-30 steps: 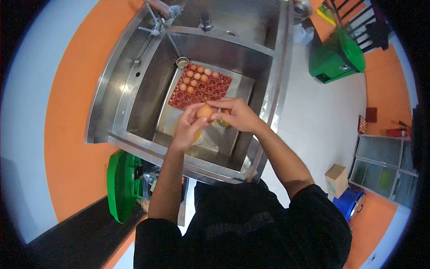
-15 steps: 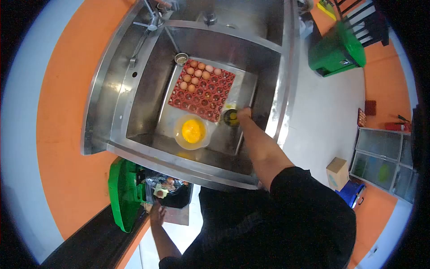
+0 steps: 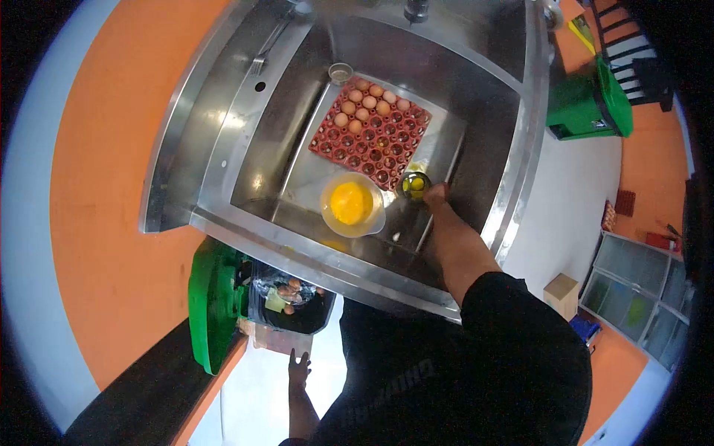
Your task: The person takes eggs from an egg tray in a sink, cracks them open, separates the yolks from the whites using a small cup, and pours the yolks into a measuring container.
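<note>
My right hand (image 3: 437,195) grips the edge of a small dark bowl (image 3: 405,195) that has raw egg with yolk in it. Left of that bowl, a pale translucent bowl (image 3: 377,223) of yellow yolks rests on the sink floor. Just behind both sits a red egg tray (image 3: 372,152), with several brown eggs (image 3: 362,114) at its far end and bare cups nearer me. My left hand (image 3: 300,369) is below the sink, its fingers apart and nothing in them. It is close to an open bin (image 3: 321,323) holding eggshells and plastic.
A steel sink (image 3: 256,238) surrounds the tray and bowls. A small metal cup (image 3: 341,72) stands in its far left corner. The bin's green lid (image 3: 210,308) is swung up at left. A green bin (image 3: 584,111) and a cardboard box (image 3: 561,295) stand on the right.
My left hand has moved away from over the bin, to its near side. My right hand stays at the small bowl. The view has shifted, so the sink's contents appear farther right.
</note>
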Motion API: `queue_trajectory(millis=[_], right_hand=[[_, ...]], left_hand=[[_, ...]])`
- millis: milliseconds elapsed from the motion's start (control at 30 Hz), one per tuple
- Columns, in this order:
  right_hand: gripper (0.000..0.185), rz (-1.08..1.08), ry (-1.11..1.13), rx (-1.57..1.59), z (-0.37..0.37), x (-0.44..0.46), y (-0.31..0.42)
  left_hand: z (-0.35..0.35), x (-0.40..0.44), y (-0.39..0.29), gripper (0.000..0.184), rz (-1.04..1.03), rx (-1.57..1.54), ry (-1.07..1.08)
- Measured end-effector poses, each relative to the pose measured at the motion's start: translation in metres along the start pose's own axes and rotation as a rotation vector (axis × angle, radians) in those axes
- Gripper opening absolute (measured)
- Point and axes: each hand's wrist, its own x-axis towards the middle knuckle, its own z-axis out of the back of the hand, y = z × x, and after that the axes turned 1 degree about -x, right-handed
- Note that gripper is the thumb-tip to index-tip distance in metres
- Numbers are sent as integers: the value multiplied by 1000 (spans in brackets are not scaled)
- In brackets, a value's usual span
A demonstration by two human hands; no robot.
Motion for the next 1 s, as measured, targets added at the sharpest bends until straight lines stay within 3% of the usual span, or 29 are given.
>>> queue_trajectory(millis=[33, 133, 300, 400, 633, 733, 867, 1000], right_hand=[[32, 64, 16, -69, 5, 0, -4], [38, -188, -76, 523, -4, 22, -20], [35, -153, -192, 731, 164, -139, -36], [28, -234, -405, 913, 206, -179, -32], [22, 96, -738, 1152, 283, -261, -10], [19, 105, -773, 1178, 284, -258, 14], [17, 189, -675, 1145, 307, -295, 35], [16, 368, -1094, 1093, 289, -283, 56]], left_hand=[[-2, 3, 2, 78, -16, -1, 11], [-18, 9, -1, 76, -59, 74, -18], [-31, 29, -7, 74, -124, 42, -25], [-39, 37, -9, 75, -191, 73, -32], [-49, 29, -10, 72, -351, 203, -74], [-22, 96, 53, 72, -441, 339, -118], [-28, 38, 20, 74, -294, 219, -102], [-25, 18, 16, 73, -288, 214, -158]])
